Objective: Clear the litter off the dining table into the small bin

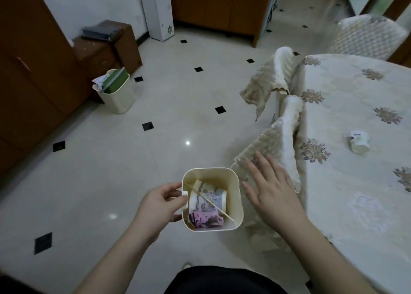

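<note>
- Dark clothing [224, 280] fills the bottom edge of the view, nearest the camera, and both forearms reach out from it.
- Left hand [160, 204]: its fingers [172, 188] and thumb are clamped on the near-left rim of the small cream square plastic bin [233, 182], holding it above the pale tiled floor [133, 160].
- Right hand [270, 189]: its fingers [252, 169] are spread apart and hold nothing, hovering just beside the bin's right wall, over the quilted cover of a dining chair [280, 142].
- Inside the bin lie a patterned white paper cup [208, 197], a crumpled pink-and-purple wrapper [204, 220] and a thin wooden stick [209, 201] slanting across them.
- On the desk with the cream floral cloth [355, 193], one tipped-over white paper cup [358, 141] lies on its side, well apart from both hands.
- My reading: some litter is already binned and the step in hand is the turn toward the rest. The next move calls for reaching the free hand to that cup (or bringing the bin nearer first).
- Hard to tell: the desk runs off the right edge, so more litter may lie unseen; what sits beneath the cup and wrapper is hidden; the print on the tipped cup is too small to read.
- A larger cream waste bin [115, 93] stands by the brown cabinets, far off.
</note>
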The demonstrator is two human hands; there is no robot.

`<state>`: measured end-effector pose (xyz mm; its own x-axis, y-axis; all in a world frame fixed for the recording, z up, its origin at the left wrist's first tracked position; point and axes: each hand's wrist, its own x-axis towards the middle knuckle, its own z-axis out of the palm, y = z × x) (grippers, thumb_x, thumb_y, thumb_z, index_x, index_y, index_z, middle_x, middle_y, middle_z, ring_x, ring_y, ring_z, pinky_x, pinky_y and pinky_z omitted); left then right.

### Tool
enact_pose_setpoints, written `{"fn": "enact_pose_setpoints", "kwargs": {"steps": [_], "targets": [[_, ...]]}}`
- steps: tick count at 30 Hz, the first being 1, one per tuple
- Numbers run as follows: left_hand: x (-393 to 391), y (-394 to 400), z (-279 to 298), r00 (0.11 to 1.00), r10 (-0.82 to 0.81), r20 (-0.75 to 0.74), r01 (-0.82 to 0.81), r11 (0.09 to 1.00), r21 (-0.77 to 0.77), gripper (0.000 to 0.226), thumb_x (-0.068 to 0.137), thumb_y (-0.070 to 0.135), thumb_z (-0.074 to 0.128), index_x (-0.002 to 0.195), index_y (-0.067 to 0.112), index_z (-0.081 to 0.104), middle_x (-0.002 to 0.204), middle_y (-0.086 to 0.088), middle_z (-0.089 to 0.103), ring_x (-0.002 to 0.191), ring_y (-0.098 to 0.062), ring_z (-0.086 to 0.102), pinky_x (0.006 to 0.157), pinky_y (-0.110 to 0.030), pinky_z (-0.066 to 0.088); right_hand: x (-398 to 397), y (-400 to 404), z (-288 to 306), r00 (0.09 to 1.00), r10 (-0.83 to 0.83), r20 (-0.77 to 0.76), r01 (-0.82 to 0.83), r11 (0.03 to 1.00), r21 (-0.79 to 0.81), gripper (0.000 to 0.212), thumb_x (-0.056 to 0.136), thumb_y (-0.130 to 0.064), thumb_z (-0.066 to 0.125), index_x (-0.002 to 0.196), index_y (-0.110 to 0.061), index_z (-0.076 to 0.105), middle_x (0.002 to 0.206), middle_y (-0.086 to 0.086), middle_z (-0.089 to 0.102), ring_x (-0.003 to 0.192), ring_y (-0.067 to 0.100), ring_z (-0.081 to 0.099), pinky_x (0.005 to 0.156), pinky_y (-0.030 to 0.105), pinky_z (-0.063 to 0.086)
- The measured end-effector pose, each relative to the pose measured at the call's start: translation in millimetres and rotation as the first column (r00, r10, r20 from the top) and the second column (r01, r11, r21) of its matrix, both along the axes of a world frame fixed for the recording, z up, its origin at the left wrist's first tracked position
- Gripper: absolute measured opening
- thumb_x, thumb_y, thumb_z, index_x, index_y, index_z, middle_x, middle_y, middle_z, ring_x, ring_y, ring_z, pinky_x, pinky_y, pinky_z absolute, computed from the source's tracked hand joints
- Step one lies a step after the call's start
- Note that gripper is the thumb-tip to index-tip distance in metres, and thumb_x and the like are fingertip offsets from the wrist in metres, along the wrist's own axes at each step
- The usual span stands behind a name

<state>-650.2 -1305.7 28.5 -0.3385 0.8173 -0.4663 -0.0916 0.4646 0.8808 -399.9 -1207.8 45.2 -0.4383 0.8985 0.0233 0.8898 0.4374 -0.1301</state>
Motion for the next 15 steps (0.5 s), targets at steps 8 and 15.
{"fn": "enact_pose_setpoints", "kwargs": {"steps": [8,15], "targets": [[-54,23,1,1.000,0.025,0.001,-0.025,1.000,-0.001,0.032,0.089,0.001,0.068,0.118,0.016,0.073,0.106,-0.022,0.071,0.080,-0.020,0.071,0.061,-0.034,0.063,-48,27,-5,0.999,0.034,0.002,-0.034,0.999,-0.017,0.056,0.096,-0.050,0.040,0.147,-0.026,0.033,0.158,0.005,0.027,0.145,0.028,0.023,0.114,0.045,0.025],[-88,91,2,0.998,0.061,0.033,-0.061,0.998,-0.007,0.024,0.090,0.002,0.068,0.110,0.012,0.074,0.102,-0.020,0.075,0.076,-0.016,0.075,0.056,-0.034,0.061,-40,91,2,0.995,-0.086,-0.051,0.086,0.996,-0.005,0.053,0.095,-0.045,0.040,0.144,-0.024,0.041,0.156,0.007,0.031,0.142,0.032,0.027,0.112,0.049,0.027]]}}
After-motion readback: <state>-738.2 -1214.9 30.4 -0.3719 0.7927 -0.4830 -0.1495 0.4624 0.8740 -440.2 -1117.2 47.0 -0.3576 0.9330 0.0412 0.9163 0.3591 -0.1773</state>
